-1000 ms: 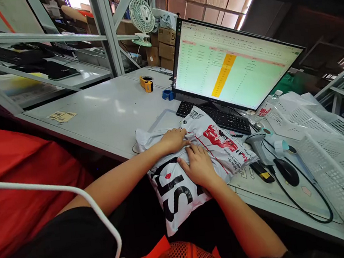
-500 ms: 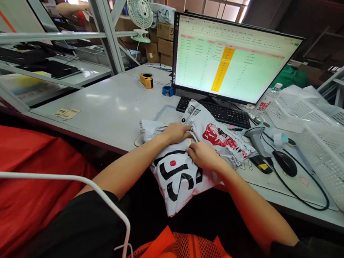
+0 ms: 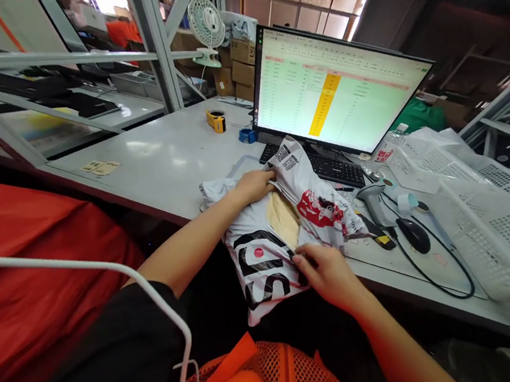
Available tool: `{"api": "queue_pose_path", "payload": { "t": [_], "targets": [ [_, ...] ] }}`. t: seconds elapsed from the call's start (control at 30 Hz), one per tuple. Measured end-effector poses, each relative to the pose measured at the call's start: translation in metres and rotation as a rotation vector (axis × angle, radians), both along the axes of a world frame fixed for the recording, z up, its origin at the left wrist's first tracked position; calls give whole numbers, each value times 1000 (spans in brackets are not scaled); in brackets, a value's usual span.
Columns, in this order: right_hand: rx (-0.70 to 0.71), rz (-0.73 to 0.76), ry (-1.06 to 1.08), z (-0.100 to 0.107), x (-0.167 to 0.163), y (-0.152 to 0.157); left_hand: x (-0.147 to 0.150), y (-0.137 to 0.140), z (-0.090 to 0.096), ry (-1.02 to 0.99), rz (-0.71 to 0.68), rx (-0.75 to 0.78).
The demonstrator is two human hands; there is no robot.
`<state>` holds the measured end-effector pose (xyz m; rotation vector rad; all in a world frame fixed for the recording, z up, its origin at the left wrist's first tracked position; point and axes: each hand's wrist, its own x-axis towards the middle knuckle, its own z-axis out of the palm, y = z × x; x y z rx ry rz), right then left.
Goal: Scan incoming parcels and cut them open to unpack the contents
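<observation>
A white plastic mailing bag [image 3: 266, 279] with big black letters and a red print lies at the desk's front edge, partly overhanging it. A wide tear across its middle bares something pale yellow [image 3: 283, 220] inside; I cannot make out what it is. At the far end of the tear my left hand [image 3: 257, 186] is closed on the bag's plastic. My right hand [image 3: 325, 269] pinches the near edge of the opening between thumb and fingers.
Behind the bag stand a keyboard [image 3: 338, 170] and a monitor [image 3: 340, 90]. To the right lie a barcode scanner [image 3: 378, 205], a mouse [image 3: 413, 235], a box cutter [image 3: 378, 235] and white perforated baskets [image 3: 497, 235]. Tape rolls, one yellow [image 3: 216, 121], one blue [image 3: 248, 135], sit farther back.
My right hand has moved toward me and my hands are farther apart. The bag has been torn open between them, baring the pale yellow contents.
</observation>
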<state>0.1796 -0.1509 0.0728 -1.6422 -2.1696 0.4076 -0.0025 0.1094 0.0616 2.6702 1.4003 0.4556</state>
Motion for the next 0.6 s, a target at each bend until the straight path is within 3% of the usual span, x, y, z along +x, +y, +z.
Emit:
{"api": "queue_pose_path", "payload": {
  "t": [0.07,0.13,0.2,0.3,0.4,0.5,0.6],
  "targets": [
    [216,-68,146,17,20,7,-2,-12,7,-11,-26,13],
    [436,-232,168,31,45,17,-4,-28,14,-45,-51,72],
    [499,-416,75,32,76,28,-7,-50,21,-110,-66,173],
    [282,-573,-227,5,123,42,-15,-87,21,-202,-129,215],
    [92,-611,-485,-34,154,46,-28,-118,7,-167,-172,94],
    [76,-593,-581,-59,167,40,-45,-136,-8,-139,-155,14],
    [79,-629,-584,-62,175,30,-56,-156,-13,-226,-158,40]
  ]
}}
